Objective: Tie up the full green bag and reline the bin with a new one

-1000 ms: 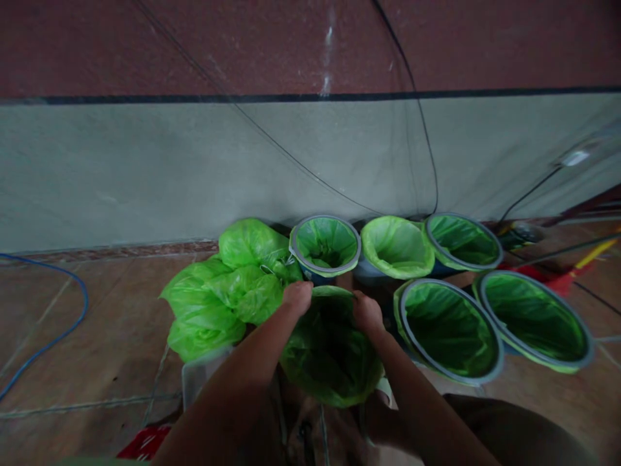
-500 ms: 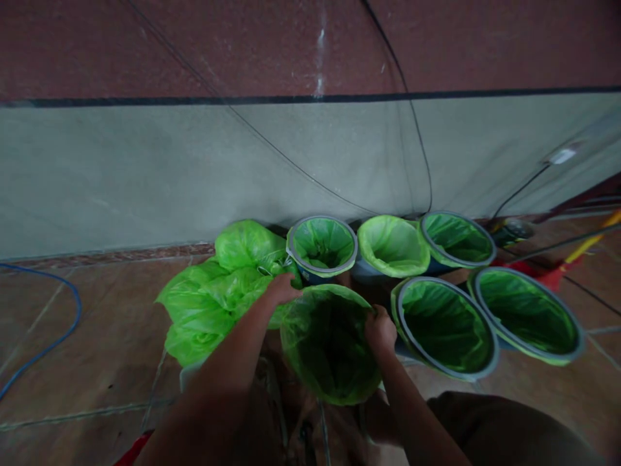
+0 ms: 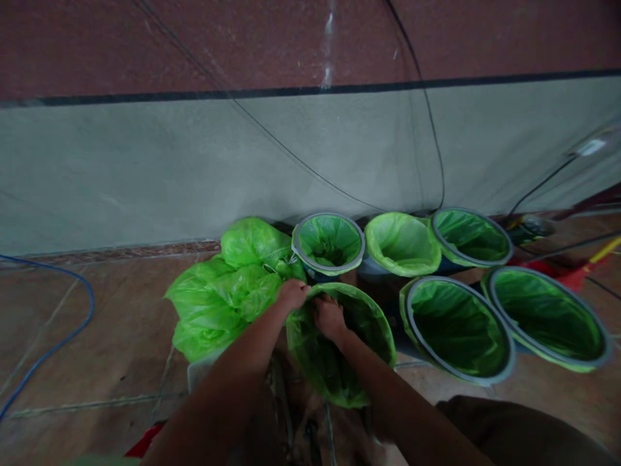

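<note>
A green plastic bin liner (image 3: 361,353) hangs open over a bin right in front of me, its mouth facing up. At the far left of its rim, my left hand (image 3: 294,294) is closed on the liner's edge. My right hand (image 3: 330,317) reaches inside the mouth, close to the left hand, with its fingers curled at the liner's inner far-left side. Dim light partly hides those fingertips. Left of my hands lies a heap of bright green filled bags (image 3: 228,291). Just beyond them stands a lined bin with a grey rim (image 3: 328,270).
More green-lined bins stand to the right: a pale-lined bin (image 3: 402,246), a back bin (image 3: 470,236) and two front bins (image 3: 458,330). A blue hose (image 3: 92,304) curves over the tiled floor at left. Black cables cross the wall (image 3: 194,168). A red dustpan-like thing (image 3: 567,272) lies far right.
My right hand has left the liner's right rim and moved left into its mouth, near my left hand. The left hand stays on the rim. The view has shifted slightly.
</note>
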Action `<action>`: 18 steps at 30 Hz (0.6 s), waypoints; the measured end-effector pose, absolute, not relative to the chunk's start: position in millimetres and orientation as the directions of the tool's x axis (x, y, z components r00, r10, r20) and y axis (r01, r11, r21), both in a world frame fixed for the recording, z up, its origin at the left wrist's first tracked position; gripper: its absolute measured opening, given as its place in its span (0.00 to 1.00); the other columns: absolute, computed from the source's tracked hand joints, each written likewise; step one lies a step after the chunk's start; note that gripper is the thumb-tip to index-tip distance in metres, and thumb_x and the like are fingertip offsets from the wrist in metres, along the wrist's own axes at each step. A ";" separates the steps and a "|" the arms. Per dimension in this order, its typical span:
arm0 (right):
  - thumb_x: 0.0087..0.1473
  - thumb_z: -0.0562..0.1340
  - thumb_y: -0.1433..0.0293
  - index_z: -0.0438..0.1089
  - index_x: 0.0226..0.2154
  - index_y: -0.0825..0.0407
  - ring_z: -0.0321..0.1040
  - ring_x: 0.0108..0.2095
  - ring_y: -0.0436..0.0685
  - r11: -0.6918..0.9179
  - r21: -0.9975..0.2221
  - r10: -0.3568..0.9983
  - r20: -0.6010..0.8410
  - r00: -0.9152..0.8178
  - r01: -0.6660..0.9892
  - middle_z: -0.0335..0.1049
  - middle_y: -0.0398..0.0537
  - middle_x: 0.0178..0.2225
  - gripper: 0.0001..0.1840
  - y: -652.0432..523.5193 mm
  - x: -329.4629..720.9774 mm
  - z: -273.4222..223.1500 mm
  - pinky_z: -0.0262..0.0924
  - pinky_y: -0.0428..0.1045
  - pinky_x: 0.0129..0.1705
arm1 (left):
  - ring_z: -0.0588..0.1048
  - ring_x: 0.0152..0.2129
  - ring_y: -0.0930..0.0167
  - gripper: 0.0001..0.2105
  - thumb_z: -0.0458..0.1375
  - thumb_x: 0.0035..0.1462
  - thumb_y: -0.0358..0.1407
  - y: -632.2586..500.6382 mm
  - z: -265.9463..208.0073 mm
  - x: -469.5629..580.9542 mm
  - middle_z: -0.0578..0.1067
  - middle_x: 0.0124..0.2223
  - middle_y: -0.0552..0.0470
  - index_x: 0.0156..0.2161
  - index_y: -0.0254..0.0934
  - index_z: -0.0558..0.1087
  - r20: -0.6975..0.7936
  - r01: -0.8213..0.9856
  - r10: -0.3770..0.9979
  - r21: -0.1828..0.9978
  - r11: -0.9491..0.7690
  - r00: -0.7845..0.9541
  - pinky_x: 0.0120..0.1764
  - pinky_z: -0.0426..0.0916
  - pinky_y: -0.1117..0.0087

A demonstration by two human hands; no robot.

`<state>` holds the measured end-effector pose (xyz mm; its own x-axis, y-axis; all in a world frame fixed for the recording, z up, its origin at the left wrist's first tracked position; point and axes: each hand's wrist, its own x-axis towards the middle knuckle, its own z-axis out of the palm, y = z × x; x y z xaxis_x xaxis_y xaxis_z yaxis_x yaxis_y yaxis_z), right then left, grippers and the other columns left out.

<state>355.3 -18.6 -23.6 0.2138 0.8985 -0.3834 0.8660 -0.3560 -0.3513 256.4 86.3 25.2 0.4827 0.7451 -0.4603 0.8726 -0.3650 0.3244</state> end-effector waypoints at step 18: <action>0.58 0.53 0.74 0.71 0.45 0.58 0.70 0.45 0.60 -0.355 -0.267 0.846 -0.499 0.187 0.896 0.73 0.60 0.44 0.16 -20.2 363.7 -40.6 0.60 0.50 0.45 | 0.75 0.45 0.62 0.15 0.48 0.60 0.31 64.2 23.7 261.5 0.77 0.47 0.42 0.47 0.33 0.75 -0.463 0.805 0.670 0.200 -0.559 0.580 0.46 0.68 0.66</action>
